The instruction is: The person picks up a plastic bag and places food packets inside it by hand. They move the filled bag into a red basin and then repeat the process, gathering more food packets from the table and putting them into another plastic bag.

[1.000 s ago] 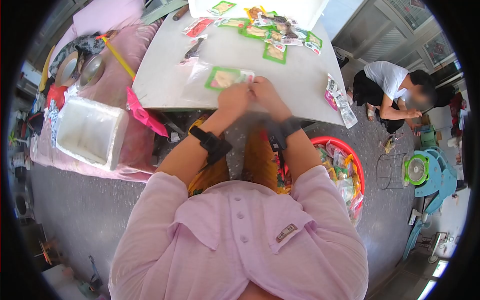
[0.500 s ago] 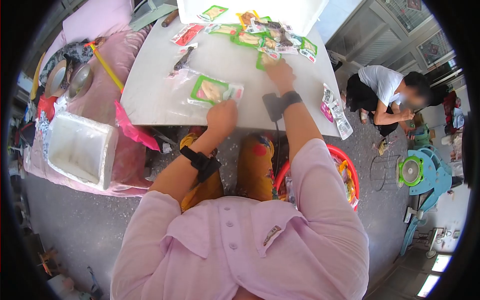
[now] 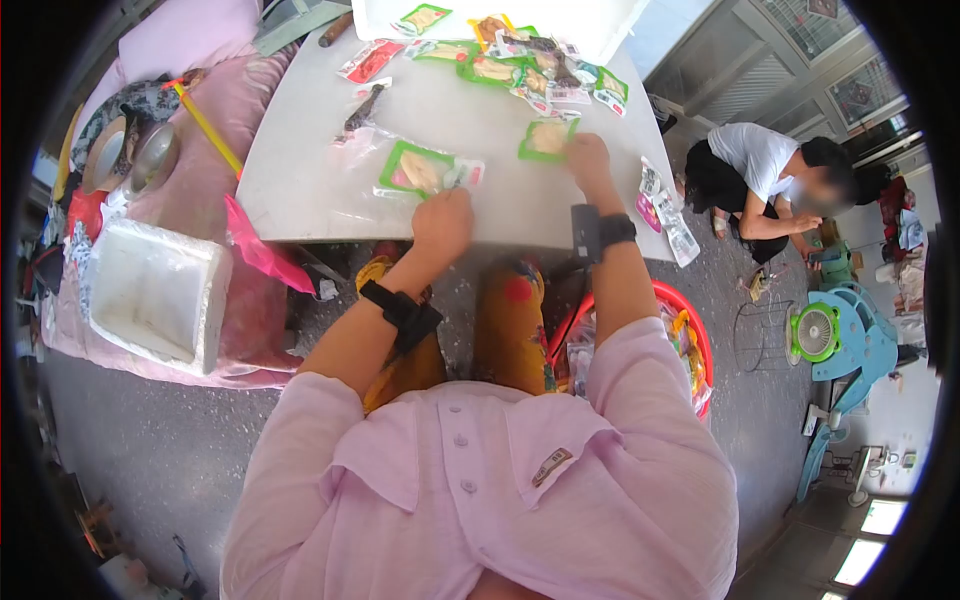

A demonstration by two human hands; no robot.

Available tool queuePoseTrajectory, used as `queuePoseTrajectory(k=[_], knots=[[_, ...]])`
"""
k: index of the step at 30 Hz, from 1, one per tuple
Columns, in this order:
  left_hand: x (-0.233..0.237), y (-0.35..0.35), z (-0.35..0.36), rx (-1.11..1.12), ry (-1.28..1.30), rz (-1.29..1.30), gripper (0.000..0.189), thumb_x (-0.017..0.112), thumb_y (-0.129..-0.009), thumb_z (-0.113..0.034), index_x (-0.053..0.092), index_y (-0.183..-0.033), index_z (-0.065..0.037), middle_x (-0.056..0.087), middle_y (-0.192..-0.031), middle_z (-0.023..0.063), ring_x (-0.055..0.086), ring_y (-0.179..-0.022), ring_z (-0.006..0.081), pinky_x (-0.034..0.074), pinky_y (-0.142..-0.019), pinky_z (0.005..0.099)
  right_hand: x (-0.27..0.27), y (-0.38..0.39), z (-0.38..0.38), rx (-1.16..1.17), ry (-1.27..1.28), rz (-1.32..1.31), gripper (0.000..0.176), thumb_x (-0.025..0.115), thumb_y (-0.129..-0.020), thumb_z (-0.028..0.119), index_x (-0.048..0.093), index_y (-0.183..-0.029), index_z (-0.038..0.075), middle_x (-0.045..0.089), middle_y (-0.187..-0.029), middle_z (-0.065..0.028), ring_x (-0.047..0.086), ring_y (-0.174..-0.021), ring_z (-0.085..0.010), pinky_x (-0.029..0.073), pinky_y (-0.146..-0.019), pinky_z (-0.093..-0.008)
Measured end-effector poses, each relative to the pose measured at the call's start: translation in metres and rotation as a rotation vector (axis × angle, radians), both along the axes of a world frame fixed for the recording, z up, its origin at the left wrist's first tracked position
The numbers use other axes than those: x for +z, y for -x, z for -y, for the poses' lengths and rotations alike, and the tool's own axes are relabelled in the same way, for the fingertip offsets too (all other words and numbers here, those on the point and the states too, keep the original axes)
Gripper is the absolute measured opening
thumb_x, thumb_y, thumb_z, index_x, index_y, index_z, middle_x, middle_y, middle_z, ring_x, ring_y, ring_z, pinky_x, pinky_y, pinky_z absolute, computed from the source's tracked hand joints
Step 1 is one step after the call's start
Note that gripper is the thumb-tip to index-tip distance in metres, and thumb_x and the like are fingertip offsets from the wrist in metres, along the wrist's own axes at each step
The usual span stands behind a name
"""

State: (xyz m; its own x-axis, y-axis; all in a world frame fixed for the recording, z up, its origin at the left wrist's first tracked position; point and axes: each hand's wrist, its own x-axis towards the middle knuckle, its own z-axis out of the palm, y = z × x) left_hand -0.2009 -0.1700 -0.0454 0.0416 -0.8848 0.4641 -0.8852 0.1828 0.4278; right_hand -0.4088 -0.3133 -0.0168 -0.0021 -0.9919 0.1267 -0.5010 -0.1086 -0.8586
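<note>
My left hand [image 3: 442,222] is closed at the near edge of the white table, its fingers pinching the lower edge of a green-bordered food packet [image 3: 418,170]. Pale food shows in that packet's window, and clear plastic film lies around it. Farther right, my right hand [image 3: 588,160] pinches the right end of a second green-bordered packet [image 3: 547,138], also with pale food inside. Its fingertips are partly hidden behind the hand. Above, several packets [image 3: 495,70] lie heaped together. A dark-filled packet [image 3: 365,108] and a red packet [image 3: 370,62] lie to the left.
A white foam box [image 3: 640,12] stands at the table's [image 3: 300,170] far side. Long packets [image 3: 668,215] lie on its right edge. A red basket [image 3: 706,350] of packets sits below right. Another foam box [image 3: 215,300] rests at left. A person [image 3: 755,175] crouches at right.
My right hand has drawn its packet right and slightly nearer, away from the heap, so more of it shows. My left hand and its packet have hardly moved.
</note>
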Motion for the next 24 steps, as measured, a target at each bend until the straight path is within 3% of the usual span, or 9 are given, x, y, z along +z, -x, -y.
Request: queuePoseTrajectory(k=[4, 13, 18, 24], knots=[[0.002, 0.001, 0.002, -0.002, -0.032, -0.022, 0.008, 0.046, -0.073, -0.012, 0.046, -0.069, -0.005, 0.052, -0.063, 0.0146, 0.051, -0.059, 0.033, 0.039, -0.051, 0.0434, -0.021, 0.04, -0.037, 0.336, 0.233, 0.194, 0.021, 0.048, -0.07, 0.0, 0.046, -0.09, -0.004, 0.053, -0.079, -0.0116, 0.056, -0.069, -0.0202, 0.048, -0.057, -0.0345], [0.013, 0.008, -0.004, 0.018, -0.153, -0.131, 0.015, 0.042, -0.076, -0.016, 0.046, -0.071, -0.003, 0.052, -0.069, 0.0158, 0.051, -0.07, 0.0324, 0.039, -0.058, 0.0427, -0.041, -0.001, -0.093, 0.233, 0.083, 0.964, 0.012, 0.046, -0.072, -0.004, 0.044, -0.084, -0.003, 0.052, -0.08, -0.0124, 0.055, -0.069, -0.0203, 0.048, -0.06, -0.0312], [0.011, 0.01, -0.005, 0.03, -0.161, -0.108, 0.015, 0.042, -0.075, -0.017, 0.047, -0.072, -0.003, 0.053, -0.071, 0.016, 0.052, -0.07, 0.0329, 0.04, -0.059, 0.0429, -0.084, -0.043, -0.101, 0.243, 0.023, 0.795, 0.018, 0.051, -0.072, 0.001, 0.044, -0.088, -0.003, 0.052, -0.079, -0.0117, 0.053, -0.069, -0.0194, 0.046, -0.057, -0.029], [0.01, 0.01, -0.005, 0.011, -0.195, 0.041, 0.013, 0.041, -0.074, -0.014, 0.048, -0.072, -0.004, 0.055, -0.073, 0.0141, 0.053, -0.068, 0.0325, 0.042, -0.06, 0.0431, -0.074, -0.014, -0.065, 0.252, -0.295, 0.646, 0.037, 0.057, -0.072, 0.013, 0.04, -0.098, -0.007, 0.05, -0.081, -0.0135, 0.054, -0.062, -0.0185, 0.043, -0.048, -0.0263]])
